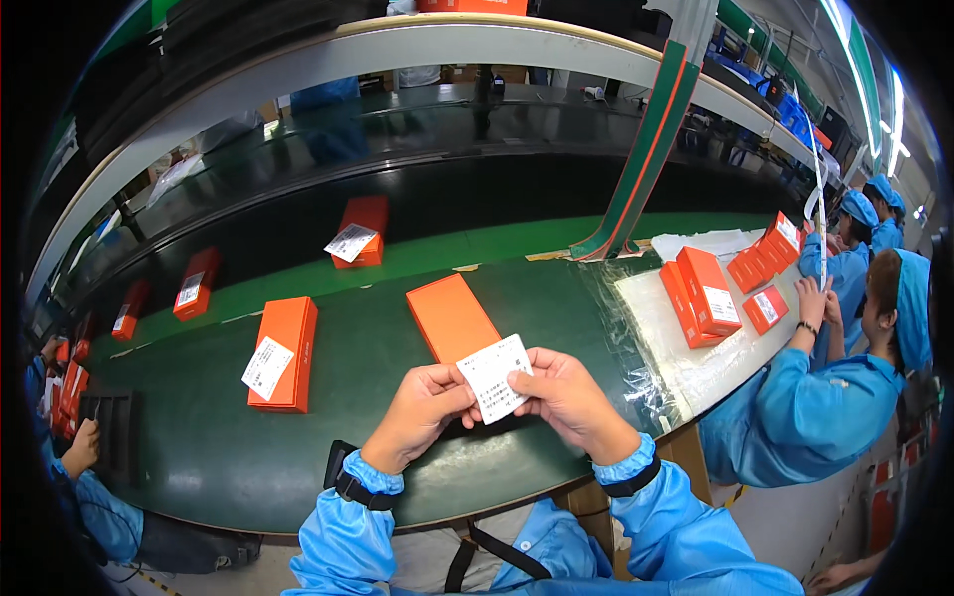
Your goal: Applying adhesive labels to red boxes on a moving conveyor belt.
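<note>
Between my two hands is a small white printed card [487, 375], pinched at its left edge by my left hand [425, 409] and at its right side by my right hand [564, 395]. Just beyond the card an orange box [449, 313] lies on the green tabletop [368, 358]; the card covers its near end. To the left of my hands lies another orange box [299, 348], with a white printed slip [267, 368] resting slanted over its left side.
Orange boxes [369, 214] with labels stand along the black strip [477, 189] beyond the table. More boxes [708, 298] stand on a pale sheet [636, 308] at the right, beside a co-worker in blue [805, 417]. A green post [646, 149] rises at the far side. Another co-worker's hand [81, 447] is at the left.
</note>
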`<state>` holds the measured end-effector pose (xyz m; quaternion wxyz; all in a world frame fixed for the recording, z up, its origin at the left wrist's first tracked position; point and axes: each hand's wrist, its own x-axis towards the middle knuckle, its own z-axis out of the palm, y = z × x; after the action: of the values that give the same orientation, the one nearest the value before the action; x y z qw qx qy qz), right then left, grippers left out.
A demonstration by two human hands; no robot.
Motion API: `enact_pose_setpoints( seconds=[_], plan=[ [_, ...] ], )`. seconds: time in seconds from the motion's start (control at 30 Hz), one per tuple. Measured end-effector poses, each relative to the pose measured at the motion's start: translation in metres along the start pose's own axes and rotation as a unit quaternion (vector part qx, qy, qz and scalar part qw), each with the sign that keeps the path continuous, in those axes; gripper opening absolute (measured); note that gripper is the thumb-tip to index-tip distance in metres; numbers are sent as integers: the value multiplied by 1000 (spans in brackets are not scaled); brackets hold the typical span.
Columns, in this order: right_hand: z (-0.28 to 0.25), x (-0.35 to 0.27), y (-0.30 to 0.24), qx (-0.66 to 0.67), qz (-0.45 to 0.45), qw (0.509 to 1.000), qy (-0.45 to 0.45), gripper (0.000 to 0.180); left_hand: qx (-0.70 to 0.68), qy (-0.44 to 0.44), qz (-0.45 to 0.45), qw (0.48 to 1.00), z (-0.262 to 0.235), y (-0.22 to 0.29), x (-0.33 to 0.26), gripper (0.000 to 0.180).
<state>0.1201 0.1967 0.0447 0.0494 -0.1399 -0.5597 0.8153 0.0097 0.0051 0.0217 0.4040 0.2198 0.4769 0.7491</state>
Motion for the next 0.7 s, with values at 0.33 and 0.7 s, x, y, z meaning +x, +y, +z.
enact_pose_setpoints(
  seconds=[0.33, 0.7],
  plan=[
    [-22, -76, -16, -293, -151, 939, -101, 79, -95, -148, -236, 956, 48, -16, -9, 36],
    [-117, -178, -21, -263, -232, 929, 117, 12, -172, -169, -324, 915, 186, -80, 13, 31]
  ],
)
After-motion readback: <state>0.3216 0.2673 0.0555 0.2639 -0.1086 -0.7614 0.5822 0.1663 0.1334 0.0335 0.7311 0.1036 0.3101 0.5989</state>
